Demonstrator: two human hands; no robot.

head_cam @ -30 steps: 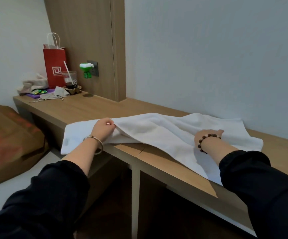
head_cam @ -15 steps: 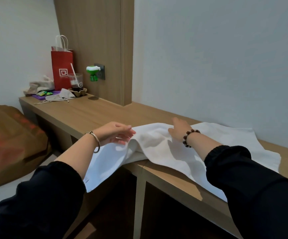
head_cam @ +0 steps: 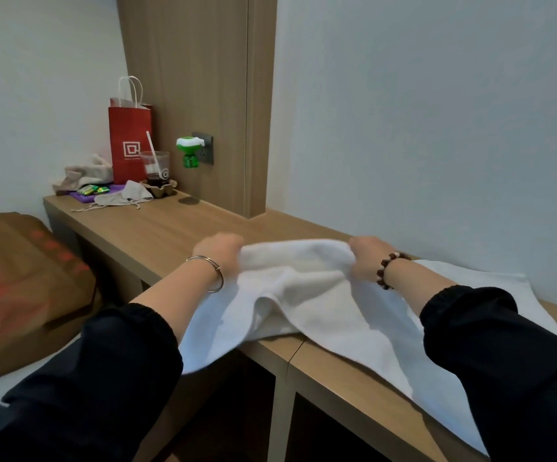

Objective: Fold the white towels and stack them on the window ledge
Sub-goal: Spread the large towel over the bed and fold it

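Observation:
A white towel (head_cam: 317, 301) lies rumpled across the long wooden ledge (head_cam: 170, 235), with its near edge hanging over the front. My left hand (head_cam: 218, 250) grips the towel's upper edge at the left. My right hand (head_cam: 367, 256) grips the same edge further right. Between the two hands the edge is lifted and stretched a little above the ledge. The rest of the towel spreads to the right, partly hidden under my right sleeve.
At the ledge's far left stand a red paper bag (head_cam: 129, 145), a plastic cup with a straw (head_cam: 156, 170), beige cloths (head_cam: 85, 173) and a purple pad. A green plug-in device (head_cam: 188, 151) sits on the wooden wall panel. A brown cushion (head_cam: 20, 285) lies at the left.
Both hands have closed on the towel's edge and lifted it off the ledge. Before, they lay on the cloth, the left hand further left. The towel has bunched up toward the middle.

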